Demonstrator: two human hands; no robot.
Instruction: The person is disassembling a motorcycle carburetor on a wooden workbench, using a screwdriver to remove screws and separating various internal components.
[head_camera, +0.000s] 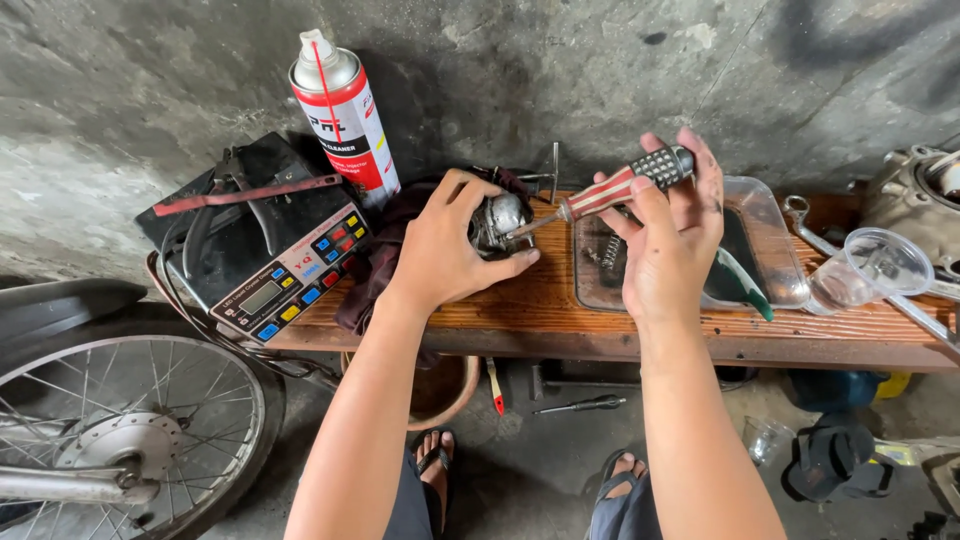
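At the far left we see a spoked wheel (125, 440), cut off by the frame edge, so what it belongs to is unknown. Above it a black charger (262, 245) with coloured buttons leans on the tabletop (520, 315), cables draped over it, and a spray can (343, 115) stands upright against the wall, within reach.

The left hand (445, 245) clamps a small metal part (500, 218) down against a dark rag (375, 255) on the tabletop, likely to steady it; the fingers cover most of the part, so we cannot tell what it is. The right hand (668, 235) grips a screwdriver (610, 190) by its striped handle, tip meeting the part. We cannot make out what the tip engages.

Behind that hand sits a clear tray (765, 225) holding a spring, partly hidden. Further right lie a wrench (805, 225), a clear cup (875, 268) on its side and a cut-off grey casting (915, 195). More tools lie on the floor (540, 470).
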